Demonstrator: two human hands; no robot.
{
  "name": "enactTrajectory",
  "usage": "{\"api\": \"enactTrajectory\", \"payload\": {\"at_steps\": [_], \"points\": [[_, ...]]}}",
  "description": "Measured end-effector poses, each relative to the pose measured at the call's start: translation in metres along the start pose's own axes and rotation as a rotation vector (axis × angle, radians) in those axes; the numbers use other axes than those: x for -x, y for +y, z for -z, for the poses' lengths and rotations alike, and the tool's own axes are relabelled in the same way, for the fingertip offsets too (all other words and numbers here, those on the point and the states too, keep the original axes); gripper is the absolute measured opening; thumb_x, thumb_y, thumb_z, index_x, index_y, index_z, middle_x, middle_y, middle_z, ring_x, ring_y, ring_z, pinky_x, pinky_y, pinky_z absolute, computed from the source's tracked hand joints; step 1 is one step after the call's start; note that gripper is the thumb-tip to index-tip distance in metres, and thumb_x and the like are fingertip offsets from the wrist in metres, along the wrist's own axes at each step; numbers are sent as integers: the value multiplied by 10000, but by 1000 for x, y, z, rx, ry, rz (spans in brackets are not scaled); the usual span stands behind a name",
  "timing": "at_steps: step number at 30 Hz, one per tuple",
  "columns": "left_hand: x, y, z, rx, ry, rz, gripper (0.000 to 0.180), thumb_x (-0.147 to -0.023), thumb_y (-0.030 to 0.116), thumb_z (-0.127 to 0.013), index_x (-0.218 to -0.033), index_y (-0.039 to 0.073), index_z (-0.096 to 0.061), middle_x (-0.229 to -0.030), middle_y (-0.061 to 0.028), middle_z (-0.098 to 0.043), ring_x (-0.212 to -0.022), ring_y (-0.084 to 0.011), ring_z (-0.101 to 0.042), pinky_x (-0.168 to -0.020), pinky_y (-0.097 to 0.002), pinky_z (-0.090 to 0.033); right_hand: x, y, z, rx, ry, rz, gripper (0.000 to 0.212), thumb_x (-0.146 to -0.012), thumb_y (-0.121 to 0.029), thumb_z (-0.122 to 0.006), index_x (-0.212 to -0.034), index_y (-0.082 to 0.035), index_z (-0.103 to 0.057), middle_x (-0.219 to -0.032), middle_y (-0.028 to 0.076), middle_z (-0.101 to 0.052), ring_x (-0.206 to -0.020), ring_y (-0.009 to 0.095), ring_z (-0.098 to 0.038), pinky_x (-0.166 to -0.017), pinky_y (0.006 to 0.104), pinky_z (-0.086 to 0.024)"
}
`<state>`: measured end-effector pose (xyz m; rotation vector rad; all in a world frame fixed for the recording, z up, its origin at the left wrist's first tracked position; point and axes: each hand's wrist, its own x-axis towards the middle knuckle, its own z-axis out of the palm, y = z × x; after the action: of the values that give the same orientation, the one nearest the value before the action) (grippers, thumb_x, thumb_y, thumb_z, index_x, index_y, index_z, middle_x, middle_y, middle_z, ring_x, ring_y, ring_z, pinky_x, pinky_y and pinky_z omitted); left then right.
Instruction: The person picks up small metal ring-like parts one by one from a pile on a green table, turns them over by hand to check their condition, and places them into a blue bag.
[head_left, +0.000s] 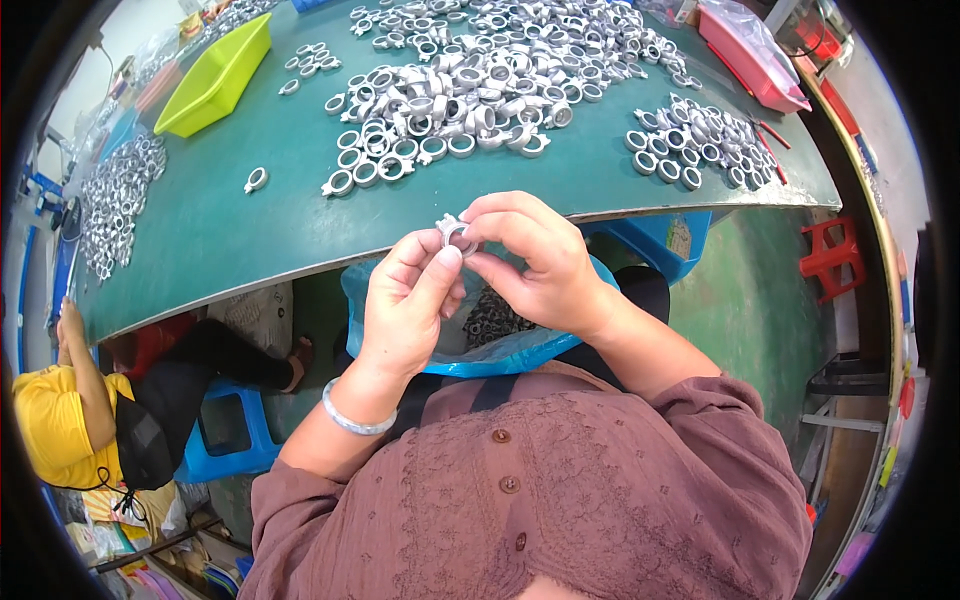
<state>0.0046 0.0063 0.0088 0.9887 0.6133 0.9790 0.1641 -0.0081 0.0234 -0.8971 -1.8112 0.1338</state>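
Tub on show first in the head view: blue, glossy, its rim [520,357] curving just in front of the body, with small dark pieces [490,318] heaped inside, their exact shape too small to read. Up on the table [230,235], a lime-green tray [215,80] sits toward the far left, long and smooth-walled, and at the far right a pink tray [740,55] carries crumpled clear plastic [765,25]. And now the hands, right over the tub at the table's near edge! Left hand [403,300] has one ring [457,238] pinched between thumb and fingers; right hand [545,258] meets it from the other side, thumb and fingertips gripping too, so both are on the same piece. It's grey, metallic-looking, round, with a knobbly lug standing up at the top. Plenty more like it on the smooth green surface: a big pile [480,95] spreads across the middle, loose rings fringing its near edge; a smaller heap [700,145] lies to the right, another [115,200] to the far left, a little cluster [312,60] near the green tray, and one stray [256,179] well apart. Texture closer in: a brown shirt [430,500], crinkled and embroidered, with round buttons [509,484], and a pale, polished bangle [357,412] circling the left wrist.
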Motion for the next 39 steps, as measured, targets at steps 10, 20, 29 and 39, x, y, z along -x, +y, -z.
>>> {"api": "enactTrajectory", "payload": {"at_steps": [10,20,29,39], "points": [[1,-3,6,-132,6,-154,173,-829,33,-608,-996,5,-571,-841,-35,-600,-664,-80,-538,-552,-191,-424,2,-7,7,-287,-42,-296,264,-720,25,-651,-969,-18,-574,-901,72,-590,-755,145,-585,-646,263,-477],[2,-7,6,-157,-40,-227,215,-811,-29,-614,-1021,-10,-572,-893,-21,-611,-744,-42,-537,-635,-159,-423,4,-6,5,-326,-37,-276,259,-720,4,-670,-961,-5,-577,-900,82,-592,-754,153,-583,-674,259,-479],[1,-9,5,-482,27,-514,452,-747,-55,-668,-1156,-2,-483,-912,-39,-565,-719,-51,-493,-618,-165,-414,7,-9,9,-329,-92,-405,212,-748,-14,-662,-951,-11,-603,-852,61,-591,-729,127,-582,-682,238,-475],[3,-7,3,-586,49,-595,532,-720,-47,-687,-1193,-1,-449,-888,-45,-562,-641,-43,-485,-558,-161,-387,10,-10,7,-839,-72,-753,169,-813,-13,-606,-981,7,-605,-863,12,-609,-782,62,-563,-713,217,-470]]}}
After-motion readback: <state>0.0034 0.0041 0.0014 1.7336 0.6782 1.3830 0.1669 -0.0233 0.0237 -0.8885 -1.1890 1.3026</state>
